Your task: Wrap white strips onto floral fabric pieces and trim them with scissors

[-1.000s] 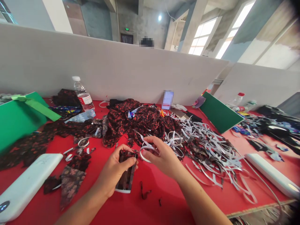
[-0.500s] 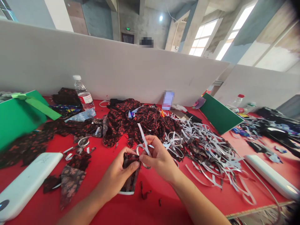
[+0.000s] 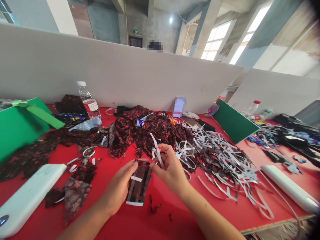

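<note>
A dark panel [image 3: 138, 191] is sitting on the near side of the floral cloth heap [image 3: 150, 128], its long axis pointing toward the heap, the near end veering slightly left. A short white band [image 3: 136, 179] is crossing its half nearer the heap. The left hand [image 3: 121, 181] is the nearer one: it is gripping the panel's left edge, thumb pressing at the end closest to the heap. The right hand [image 3: 170, 168] is pinching a white strip [image 3: 156, 143] whose free end is rising toward the heap; from those fingertips the panel is lying just to the left and nearer the wearer, though whether they are touching its corner is hard to tell. A tangle of white strips [image 3: 225, 156] is spreading right of the heap
</note>
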Available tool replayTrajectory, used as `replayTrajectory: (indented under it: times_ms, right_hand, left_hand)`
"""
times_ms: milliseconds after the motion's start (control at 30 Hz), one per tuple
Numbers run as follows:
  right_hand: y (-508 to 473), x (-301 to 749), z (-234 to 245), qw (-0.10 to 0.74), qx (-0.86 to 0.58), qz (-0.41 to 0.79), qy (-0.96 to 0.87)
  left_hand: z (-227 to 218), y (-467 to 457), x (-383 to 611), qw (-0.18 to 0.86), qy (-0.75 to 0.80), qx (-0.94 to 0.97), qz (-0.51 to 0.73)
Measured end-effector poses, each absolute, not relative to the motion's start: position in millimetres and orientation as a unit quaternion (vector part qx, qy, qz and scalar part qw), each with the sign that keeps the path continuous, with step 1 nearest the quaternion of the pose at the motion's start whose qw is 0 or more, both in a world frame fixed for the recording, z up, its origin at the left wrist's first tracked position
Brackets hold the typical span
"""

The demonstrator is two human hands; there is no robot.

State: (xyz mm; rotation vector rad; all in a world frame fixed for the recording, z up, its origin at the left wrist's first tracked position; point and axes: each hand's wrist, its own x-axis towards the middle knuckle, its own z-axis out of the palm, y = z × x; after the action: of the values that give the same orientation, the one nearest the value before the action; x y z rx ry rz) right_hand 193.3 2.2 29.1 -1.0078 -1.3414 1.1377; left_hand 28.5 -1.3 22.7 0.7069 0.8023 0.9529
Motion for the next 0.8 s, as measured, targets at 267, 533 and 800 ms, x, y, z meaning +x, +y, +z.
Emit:
replayTrajectory:
  times_ms: [267,533,800]
  right_hand:
    - [4,198,28,0.493,-0.412,0.498,-0.584]
    - [24,229,36,0.448,-0.431,0.535,-0.573]
    - [17,246,54,0.32,-0.458,0.552,-0.619]
  left_hand:
    - [22,-3,28,0.718,0.414,0.35,0.437]
    - [36,3,21,0.731,0.414,0.317,0.44]
    - [37,0,21,0.647,0.478,0.445,0.394]
